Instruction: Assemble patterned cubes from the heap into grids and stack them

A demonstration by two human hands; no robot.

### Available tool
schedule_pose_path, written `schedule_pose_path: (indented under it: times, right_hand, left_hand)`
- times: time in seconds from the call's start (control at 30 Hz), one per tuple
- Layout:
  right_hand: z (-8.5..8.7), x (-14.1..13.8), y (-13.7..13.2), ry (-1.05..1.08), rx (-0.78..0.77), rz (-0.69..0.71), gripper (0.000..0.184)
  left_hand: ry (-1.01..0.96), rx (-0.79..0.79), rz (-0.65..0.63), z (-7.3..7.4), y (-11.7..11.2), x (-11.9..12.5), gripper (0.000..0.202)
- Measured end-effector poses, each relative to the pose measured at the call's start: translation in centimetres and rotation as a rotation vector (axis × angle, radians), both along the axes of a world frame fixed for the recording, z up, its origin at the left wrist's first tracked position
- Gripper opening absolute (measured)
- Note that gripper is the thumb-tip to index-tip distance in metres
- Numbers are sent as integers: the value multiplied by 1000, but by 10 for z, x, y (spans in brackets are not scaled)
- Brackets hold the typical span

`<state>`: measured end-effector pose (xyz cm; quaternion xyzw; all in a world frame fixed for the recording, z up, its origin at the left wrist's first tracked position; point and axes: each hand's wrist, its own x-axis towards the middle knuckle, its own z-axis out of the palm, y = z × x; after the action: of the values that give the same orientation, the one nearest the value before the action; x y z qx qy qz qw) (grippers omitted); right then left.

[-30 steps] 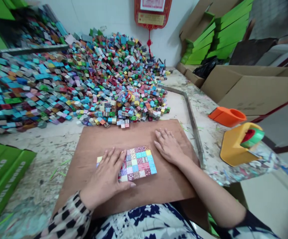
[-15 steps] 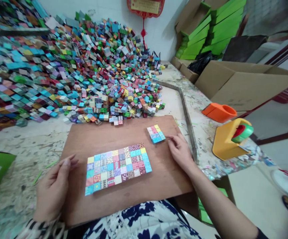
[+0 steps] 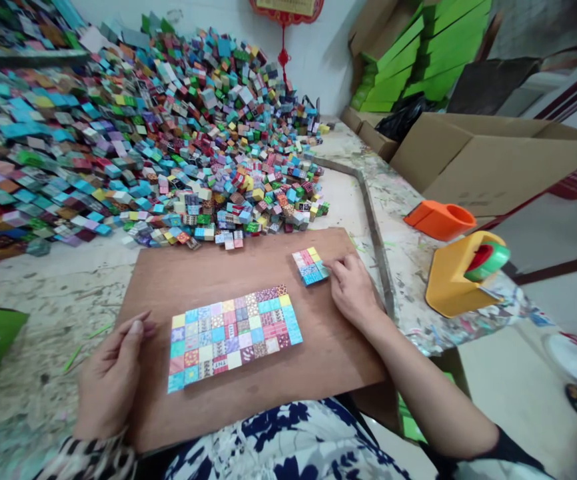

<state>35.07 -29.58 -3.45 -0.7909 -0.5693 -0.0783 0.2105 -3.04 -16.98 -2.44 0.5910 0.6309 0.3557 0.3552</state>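
On the brown plywood board [image 3: 248,400], the right hand [image 3: 351,290], fingers loosely curled and gripping nothing, is now touching the small block of coloured cubes [image 3: 309,265] uncovered a second ago. The left hand [image 3: 111,380], open and empty, is resting at the board's edge, withdrawn from the large flat rectangle of coloured cubes [image 3: 231,335].

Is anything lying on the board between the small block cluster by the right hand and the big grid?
Nothing visible: bare wooden board separates the small cluster, touched by the right hand, from the big grid.

Cube sheet [image 3: 233,335] on board [image 3: 203,267]; pile [image 3: 168,133] behind.
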Motion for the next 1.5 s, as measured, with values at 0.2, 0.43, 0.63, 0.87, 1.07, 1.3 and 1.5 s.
schedule_pose_path:
  times: [0.2, 0.43, 0.63, 0.87, 1.07, 1.3, 1.5]
  right_hand:
    - [9, 3, 13, 3, -66, 0, 32]
    - [16, 4, 27, -18, -199, 0, 37]
    - [18, 8, 38, -66, -212, 4, 35]
    - [18, 9, 47, -24, -242, -3, 38]
    - [-4, -3, 46, 157, -270, 149, 62]
    - [15, 17, 80, 233, -26, 156, 48]
    - [50, 29, 150, 81, -57, 160, 66]
  left_hand:
    - [27, 6, -23, 3, -2, 2, 44]
    - [42, 21, -29, 3, -4, 2, 46]
    - [32, 6, -3, 7, -4, 6, 55]
    - [16, -28, 2, 10, -4, 7, 61]
    - [-4, -70, 28, 8, -3, 4, 59]
    - [-13, -99, 41, 12, -3, 0, 57]
    - [-8, -112, 0, 12, -2, -5, 54]
